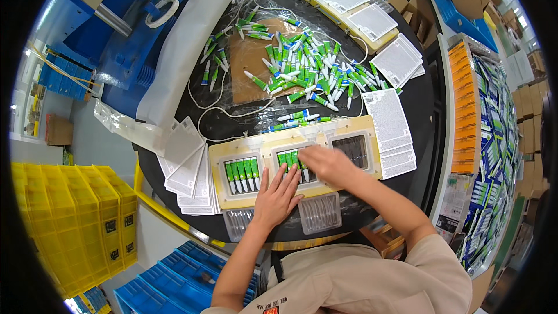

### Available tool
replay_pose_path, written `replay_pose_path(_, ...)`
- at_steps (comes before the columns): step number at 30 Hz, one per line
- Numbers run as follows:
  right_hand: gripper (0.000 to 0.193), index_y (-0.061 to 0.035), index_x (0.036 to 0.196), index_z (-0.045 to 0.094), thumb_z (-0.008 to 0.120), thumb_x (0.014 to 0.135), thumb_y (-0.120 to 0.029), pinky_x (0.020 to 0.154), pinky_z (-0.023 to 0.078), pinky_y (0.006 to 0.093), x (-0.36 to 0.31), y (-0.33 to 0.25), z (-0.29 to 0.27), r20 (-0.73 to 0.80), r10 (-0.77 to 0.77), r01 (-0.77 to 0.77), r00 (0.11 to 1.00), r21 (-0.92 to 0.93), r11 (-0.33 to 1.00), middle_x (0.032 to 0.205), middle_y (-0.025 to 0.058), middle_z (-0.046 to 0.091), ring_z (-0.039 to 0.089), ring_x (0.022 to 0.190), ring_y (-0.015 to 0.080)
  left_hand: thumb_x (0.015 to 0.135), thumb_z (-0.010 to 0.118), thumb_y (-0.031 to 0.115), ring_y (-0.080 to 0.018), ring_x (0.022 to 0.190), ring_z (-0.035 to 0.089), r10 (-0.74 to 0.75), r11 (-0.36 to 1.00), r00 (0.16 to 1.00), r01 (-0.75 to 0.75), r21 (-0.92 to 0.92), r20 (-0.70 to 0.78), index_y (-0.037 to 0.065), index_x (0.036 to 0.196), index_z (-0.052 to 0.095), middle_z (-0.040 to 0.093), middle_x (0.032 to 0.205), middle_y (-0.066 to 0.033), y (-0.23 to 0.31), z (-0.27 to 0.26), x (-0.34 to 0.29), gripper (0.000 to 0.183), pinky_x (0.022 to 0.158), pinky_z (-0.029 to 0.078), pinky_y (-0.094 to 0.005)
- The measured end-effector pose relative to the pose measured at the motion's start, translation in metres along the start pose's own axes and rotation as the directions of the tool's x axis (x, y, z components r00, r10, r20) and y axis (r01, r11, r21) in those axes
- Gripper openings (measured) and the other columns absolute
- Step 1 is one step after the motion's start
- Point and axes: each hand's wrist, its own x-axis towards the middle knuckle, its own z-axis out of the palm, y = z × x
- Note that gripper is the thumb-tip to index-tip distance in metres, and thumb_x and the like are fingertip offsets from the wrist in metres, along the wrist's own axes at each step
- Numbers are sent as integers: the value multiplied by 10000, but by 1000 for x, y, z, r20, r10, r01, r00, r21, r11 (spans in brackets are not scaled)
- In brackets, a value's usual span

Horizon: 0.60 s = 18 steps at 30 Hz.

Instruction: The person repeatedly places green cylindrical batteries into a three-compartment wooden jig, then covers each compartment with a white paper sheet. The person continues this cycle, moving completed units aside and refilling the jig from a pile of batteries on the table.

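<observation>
A pale yellow tray frame (pixel 244 199) lies in front of me, with three clear plastic blisters set in its openings. Several small green tubes with white caps (pixel 243 174) stand in a row in the left blister. More tubes fill part of the middle one, while the right blister (pixel 351 150) shows bare moulded slots. Across the lower edge of the middle blister, my left hand (pixel 276 200) rests with fingers spread, fingertips on its tubes. My right hand (pixel 330 166) is closed over that blister's right side, slightly blurred; its curled fingers hide whatever they hold.
Beyond the frame is a loose heap of green-and-white tubes (pixel 314 61) on plastic film and brown cardboard (pixel 241 75). Printed cards are stacked left (pixel 186 163) and right (pixel 389 128). A second yellow frame (pixel 343 9) carries cards. Empty blisters (pixel 321 214) lie nearest me; white cords cross the table.
</observation>
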Motion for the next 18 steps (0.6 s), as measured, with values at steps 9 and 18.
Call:
replay_pose_path(9, 120, 19, 746, 712, 757, 747, -93, 740, 566, 462, 118, 97, 32, 427, 344, -272, 836, -222, 936, 896, 202, 685, 695, 868, 388, 973, 584, 470, -240, 1494, 344, 85, 996, 994, -84, -18, 69, 74, 1481, 490, 404, 1605, -37, 6, -3, 21, 651, 1228, 210, -561)
replay_pose_path(18, 279, 4, 1084, 710, 679, 814, -60, 818, 575, 370, 0, -10, -42, -93, 101, -94, 990, 81, 992, 994, 123, 669, 679, 927, 290, 988, 581, 454, -239, 1484, 368, 81, 997, 997, -81, 13, -11, 60, 1491, 470, 416, 1594, -71, 5, 9, 17, 648, 1230, 235, -523)
